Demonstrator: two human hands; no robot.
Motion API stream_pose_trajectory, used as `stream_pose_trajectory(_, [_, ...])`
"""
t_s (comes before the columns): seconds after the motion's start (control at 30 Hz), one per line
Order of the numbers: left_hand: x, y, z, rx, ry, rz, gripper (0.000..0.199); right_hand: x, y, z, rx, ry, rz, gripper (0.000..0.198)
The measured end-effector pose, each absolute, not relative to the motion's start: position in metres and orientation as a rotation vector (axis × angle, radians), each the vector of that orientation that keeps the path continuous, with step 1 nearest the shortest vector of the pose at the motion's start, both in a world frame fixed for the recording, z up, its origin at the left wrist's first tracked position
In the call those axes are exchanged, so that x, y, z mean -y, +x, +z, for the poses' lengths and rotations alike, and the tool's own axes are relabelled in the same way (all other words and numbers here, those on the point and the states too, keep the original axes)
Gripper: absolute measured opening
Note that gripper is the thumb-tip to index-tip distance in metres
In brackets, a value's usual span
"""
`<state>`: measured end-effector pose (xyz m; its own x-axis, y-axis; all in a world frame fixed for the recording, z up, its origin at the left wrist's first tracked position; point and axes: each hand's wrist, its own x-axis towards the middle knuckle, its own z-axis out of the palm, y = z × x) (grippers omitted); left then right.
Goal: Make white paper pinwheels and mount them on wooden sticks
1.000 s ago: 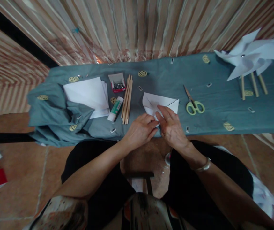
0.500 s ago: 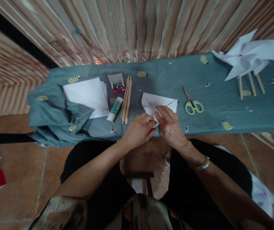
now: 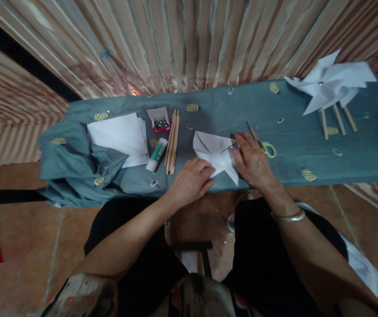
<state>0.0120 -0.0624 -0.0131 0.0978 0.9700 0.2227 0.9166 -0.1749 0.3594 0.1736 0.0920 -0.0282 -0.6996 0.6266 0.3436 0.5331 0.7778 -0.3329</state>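
Left of the scissors (image 3: 265, 144), white slit paper (image 3: 220, 152) flat on green cloth (image 3: 228, 110). Left hand (image 3: 193, 176) bunched narrow over its near-left corner; right hand (image 3: 251, 160) half-curled at its right side. Pinching or merely pressing: cannot tell. My judgement: anchor lightly, leave flaps uncreased, don't strain slit ends. Scissors crowd right hand. Farther left of them, sticks (image 3: 172, 143), glue stick (image 3: 157, 154); rightward, pinwheels (image 3: 322, 86).

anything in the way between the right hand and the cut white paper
Nothing visible: the right hand is right at the right side of the cut white paper. The scissors lie on the hand's other side, partly hidden by it.
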Motion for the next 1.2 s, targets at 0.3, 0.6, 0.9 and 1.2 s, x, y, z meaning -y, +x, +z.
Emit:
stream_pose_trajectory(0.3, [0.066,0.008,-0.009,-1.964,2.210,0.614,0.032,-0.106,0.176,-0.020,2.451,-0.874,0.397,0.039])
stream_pose_trajectory(0.6, [0.068,0.000,-0.013,-2.035,2.270,0.663,0.027,-0.106,0.185,-0.013,2.351,-1.077,0.667,0.029])
stream_pose_trajectory(0.9, [0.064,-0.003,-0.014,-2.050,2.251,0.698,0.027,-0.105,0.193,-0.013,2.176,-1.071,0.941,0.026])
stream_pose_trajectory(1.2, [0.057,-0.010,-0.016,-2.072,2.223,0.770,0.029,-0.097,0.202,-0.020,1.993,-1.082,1.234,0.032])
